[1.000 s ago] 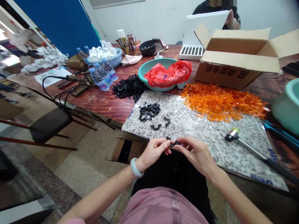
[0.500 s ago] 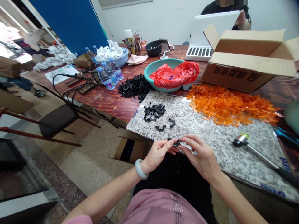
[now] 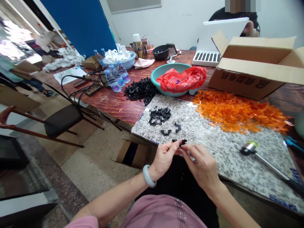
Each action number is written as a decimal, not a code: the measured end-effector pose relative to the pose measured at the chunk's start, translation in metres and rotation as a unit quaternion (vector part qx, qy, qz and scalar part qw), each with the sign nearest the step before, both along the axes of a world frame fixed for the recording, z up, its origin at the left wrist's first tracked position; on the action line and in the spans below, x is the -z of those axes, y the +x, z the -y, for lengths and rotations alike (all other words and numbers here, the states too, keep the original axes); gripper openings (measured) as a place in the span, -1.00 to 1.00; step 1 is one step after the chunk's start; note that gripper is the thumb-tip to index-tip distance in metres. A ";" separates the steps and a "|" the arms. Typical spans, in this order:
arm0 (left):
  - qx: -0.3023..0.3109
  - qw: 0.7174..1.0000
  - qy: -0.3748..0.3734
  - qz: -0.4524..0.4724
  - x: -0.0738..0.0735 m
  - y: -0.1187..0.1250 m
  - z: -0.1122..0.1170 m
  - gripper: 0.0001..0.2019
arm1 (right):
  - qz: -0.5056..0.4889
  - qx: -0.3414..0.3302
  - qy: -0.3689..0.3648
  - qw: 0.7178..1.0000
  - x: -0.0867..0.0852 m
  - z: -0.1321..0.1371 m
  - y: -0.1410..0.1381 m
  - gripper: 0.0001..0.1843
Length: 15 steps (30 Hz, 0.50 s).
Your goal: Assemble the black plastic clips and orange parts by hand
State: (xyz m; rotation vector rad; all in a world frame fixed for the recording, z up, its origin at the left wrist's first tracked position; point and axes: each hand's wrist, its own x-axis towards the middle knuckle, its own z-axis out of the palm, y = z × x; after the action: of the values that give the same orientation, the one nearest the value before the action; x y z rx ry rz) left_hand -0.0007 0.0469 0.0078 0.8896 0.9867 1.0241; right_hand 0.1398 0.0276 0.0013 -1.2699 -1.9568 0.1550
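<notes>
Small black plastic clip (image 3: 180, 142), pinched between thumb and fingertips of left hand (image 3: 163, 160) and right hand (image 3: 201, 167), held over near edge of granite slab (image 3: 228, 164). Both hands drawn close together, pale jade bangle (image 3: 147, 176) on left wrist. On slab: two loose black clips (image 3: 165, 133), small black heap (image 3: 160, 115), amber plastic pieces (image 3: 237, 112).

Left hand (image 3: 163, 160), right hand (image 3: 201, 167) raised close together, fingertips pinching, forearms angled inward.

Black plastic clip (image 3: 180, 142) risen to 12 o'clock of hands; left hand (image 3: 163, 160), right hand (image 3: 201, 167) slightly further apart; wooden table (image 3: 114, 107) slid toward 3 o'clock in view.
</notes>
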 end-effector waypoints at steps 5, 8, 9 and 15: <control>-0.001 0.999 0.020 -0.029 0.000 0.000 -0.001 -0.70 | 0.006 -0.012 0.004 1.000 -0.001 0.003 -0.006 -0.89; 0.000 0.999 0.026 -0.038 -0.001 -0.001 -0.001 -0.70 | 0.018 -0.019 0.019 0.999 -0.005 0.003 -0.007 -0.85; 0.001 0.999 0.027 -0.041 -0.001 -0.001 -0.001 -0.70 | 0.019 -0.023 0.022 0.999 -0.007 0.003 -0.007 -0.84; -0.001 0.999 0.023 -0.040 0.002 -0.002 -0.002 -0.70 | -0.013 -0.067 0.017 0.998 -0.014 -0.001 -0.006 -0.79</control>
State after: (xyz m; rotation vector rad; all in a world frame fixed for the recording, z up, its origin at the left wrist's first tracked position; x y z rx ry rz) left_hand -0.0026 0.0488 0.0057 0.9741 1.0351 1.0226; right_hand 0.1338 0.0283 0.0151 -1.1098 -2.0144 0.2028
